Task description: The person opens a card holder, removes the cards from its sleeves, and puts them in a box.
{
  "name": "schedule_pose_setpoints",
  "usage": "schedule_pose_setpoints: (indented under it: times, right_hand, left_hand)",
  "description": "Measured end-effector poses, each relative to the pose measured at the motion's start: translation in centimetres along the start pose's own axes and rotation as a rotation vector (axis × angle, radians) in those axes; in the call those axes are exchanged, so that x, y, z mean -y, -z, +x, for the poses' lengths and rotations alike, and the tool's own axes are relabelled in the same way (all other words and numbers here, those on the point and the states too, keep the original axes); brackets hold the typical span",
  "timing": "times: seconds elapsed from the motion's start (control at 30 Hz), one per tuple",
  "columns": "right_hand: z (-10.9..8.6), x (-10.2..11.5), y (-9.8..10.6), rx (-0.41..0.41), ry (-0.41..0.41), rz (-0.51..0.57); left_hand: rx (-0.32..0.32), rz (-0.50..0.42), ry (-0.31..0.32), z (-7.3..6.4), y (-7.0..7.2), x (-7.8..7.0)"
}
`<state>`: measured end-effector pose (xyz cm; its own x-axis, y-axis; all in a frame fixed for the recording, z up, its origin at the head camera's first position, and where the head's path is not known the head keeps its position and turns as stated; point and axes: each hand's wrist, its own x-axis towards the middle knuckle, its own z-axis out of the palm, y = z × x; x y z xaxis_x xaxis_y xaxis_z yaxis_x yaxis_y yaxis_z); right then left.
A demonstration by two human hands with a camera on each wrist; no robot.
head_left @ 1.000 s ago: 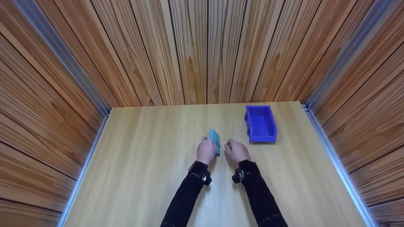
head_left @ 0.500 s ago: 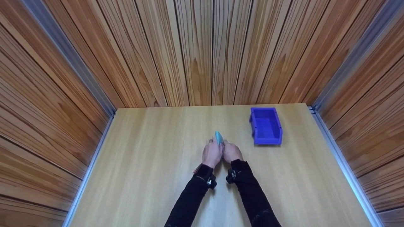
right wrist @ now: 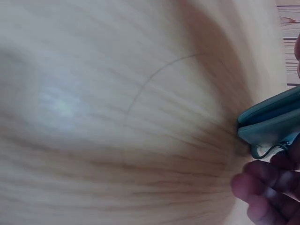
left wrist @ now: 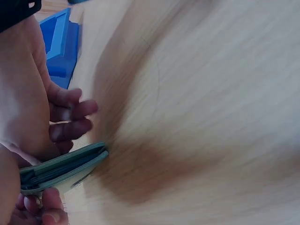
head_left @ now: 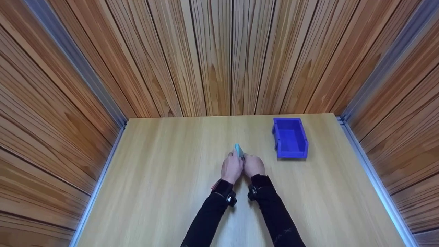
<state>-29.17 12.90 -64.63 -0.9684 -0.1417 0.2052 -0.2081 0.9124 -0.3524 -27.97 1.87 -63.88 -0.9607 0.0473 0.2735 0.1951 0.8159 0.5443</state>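
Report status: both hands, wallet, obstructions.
Left hand grips teal wallet. Right hand close by its strap. Blue bin stands apart, off right, not in the way.

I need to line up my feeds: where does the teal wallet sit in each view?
Head: the teal wallet is slightly right of and below centre, at the left hand and right hand.
Left wrist: the teal wallet is lower left, seen edge-on.
Right wrist: the teal wallet is at the right edge, cut off.
Shared landmark: the pale wooden tabletop.
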Motion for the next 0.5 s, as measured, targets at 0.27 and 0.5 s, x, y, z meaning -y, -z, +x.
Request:
schedule_pose_setpoints:
  times: [0.27,0.5]
  right_hand:
    - [0.2,-0.4,0.3,0.024,-0.112,-0.03]
    - [-0.1,-2.1,0.3,0.072,-0.202,-0.024]
  left_hand:
    - [0.072,0.004,0.019,0.1,0.7,0.7]
    - [0.098,0.044,0.031,0.0,1.1,1.5]
